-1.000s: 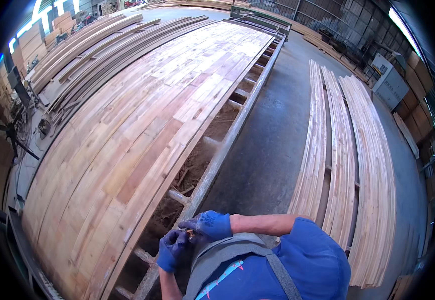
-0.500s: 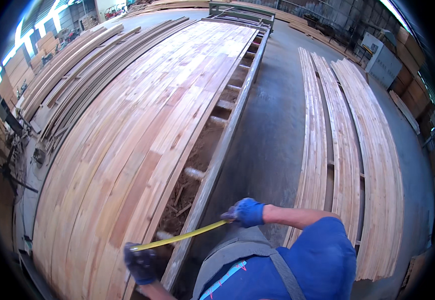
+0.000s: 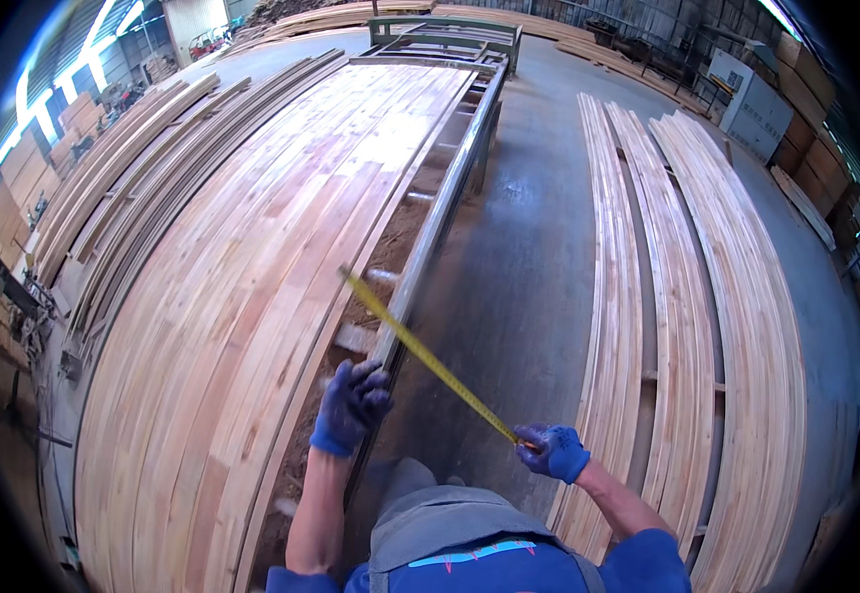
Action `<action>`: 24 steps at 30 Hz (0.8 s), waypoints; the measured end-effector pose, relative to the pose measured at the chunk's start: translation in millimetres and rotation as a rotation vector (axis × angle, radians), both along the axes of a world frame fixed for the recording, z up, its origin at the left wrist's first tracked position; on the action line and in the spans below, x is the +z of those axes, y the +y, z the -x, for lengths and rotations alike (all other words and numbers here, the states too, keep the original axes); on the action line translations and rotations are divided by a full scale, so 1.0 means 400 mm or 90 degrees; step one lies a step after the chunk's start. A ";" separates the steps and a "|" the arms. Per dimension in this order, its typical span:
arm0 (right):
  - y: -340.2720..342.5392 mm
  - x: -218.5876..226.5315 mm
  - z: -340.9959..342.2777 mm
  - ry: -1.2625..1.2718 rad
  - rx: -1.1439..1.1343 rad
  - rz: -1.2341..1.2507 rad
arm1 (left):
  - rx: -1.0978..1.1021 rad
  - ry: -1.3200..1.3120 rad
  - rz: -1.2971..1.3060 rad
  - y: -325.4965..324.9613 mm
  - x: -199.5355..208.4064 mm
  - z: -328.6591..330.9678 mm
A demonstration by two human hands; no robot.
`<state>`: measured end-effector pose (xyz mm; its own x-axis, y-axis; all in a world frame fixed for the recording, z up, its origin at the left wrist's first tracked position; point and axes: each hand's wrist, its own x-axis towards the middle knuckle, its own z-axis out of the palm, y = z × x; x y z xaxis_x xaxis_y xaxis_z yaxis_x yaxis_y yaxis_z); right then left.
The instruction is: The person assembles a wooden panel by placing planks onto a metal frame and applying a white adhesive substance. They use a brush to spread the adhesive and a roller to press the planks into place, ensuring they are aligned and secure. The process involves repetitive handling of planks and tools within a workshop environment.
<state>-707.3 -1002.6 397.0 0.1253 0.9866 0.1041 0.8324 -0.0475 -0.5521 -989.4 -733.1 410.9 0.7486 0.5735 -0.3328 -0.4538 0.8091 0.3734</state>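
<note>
In my right hand (image 3: 552,451), gloved in blue, I grip a tape measure whose case is mostly hidden by the fingers. Its yellow blade (image 3: 440,371) sticks out up and to the left, with the free end over the edge of the wide wooden panel (image 3: 252,326) of joined boards. My left hand (image 3: 351,400), also gloved, is raised beside the metal side rail (image 3: 440,212) of the frame bearing the panel. The fingers of that hand are apart and loosely curled, holding nothing; the blade passes beyond them.
Rollers (image 3: 356,338) and sawdust show between panel and rail. Long stacked boards (image 3: 736,326) lie on the floor to my right. More long planks (image 3: 193,178) lie beyond the panel's left side. A grey cabinet (image 3: 756,114) stands at the far right.
My left hand has let go of the blade's end and risen away from the panel. My right hand has moved right and slightly down, and the blade now points up and left.
</note>
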 end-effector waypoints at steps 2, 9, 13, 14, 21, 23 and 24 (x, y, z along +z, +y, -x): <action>0.095 -0.001 -0.101 0.013 -0.041 -0.030 | -0.015 -0.031 -0.002 0.158 -0.051 -0.192; 0.450 -0.058 -0.448 0.014 -0.084 -0.070 | 0.093 0.025 0.100 0.700 -0.256 -0.575; 0.509 -0.102 -0.665 0.074 -0.224 0.018 | 0.182 0.032 0.193 0.827 -0.355 -0.671; 0.532 -0.118 -0.737 0.050 -0.245 0.012 | 0.228 0.055 0.212 0.846 -0.345 -0.714; 0.850 -0.142 -1.130 0.116 -0.214 0.132 | 0.368 -0.100 0.231 0.892 -0.360 -0.727; 0.959 -0.174 -1.248 0.108 -0.158 0.068 | 0.437 -0.002 0.167 0.897 -0.372 -0.761; 1.017 -0.170 -1.329 0.094 -0.121 0.041 | 0.436 -0.007 0.141 0.895 -0.370 -0.775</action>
